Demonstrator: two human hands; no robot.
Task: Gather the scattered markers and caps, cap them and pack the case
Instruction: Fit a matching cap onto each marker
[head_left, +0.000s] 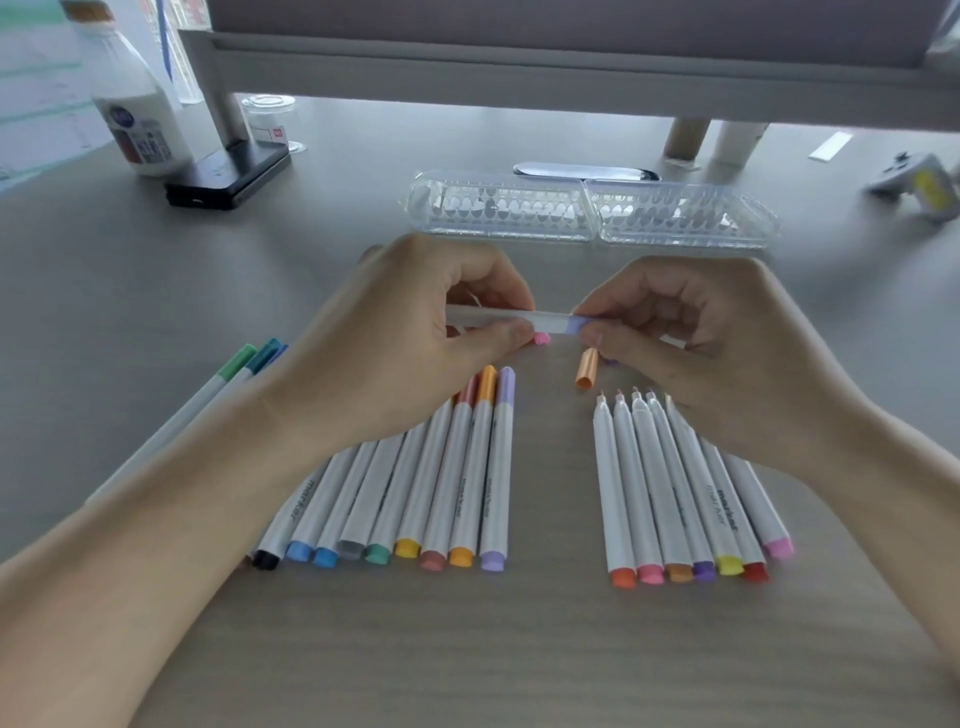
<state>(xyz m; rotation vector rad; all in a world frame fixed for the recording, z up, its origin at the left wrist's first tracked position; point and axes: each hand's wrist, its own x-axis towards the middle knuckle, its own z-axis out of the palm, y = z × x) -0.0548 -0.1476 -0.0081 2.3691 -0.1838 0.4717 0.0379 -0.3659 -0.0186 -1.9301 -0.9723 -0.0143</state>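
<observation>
My left hand (410, 332) grips a white marker (519, 315) held level above the table. My right hand (696, 338) pinches a pale lilac cap (577, 325) sitting on the marker's right end. Below the left hand lies a row of several capped markers (467, 467). Several uncapped markers (670, 483) lie in a row under the right hand. A loose orange cap (587, 368) and a pink cap (542, 339) lie on the table between the hands. The clear plastic case (592, 213) lies open behind them.
Three capped markers (228, 384), green and blue, lie apart at the left. A white bottle (135, 114) and a black device (228, 179) stand at the back left beside a shelf leg. A grey and yellow object (924, 187) sits at the far right.
</observation>
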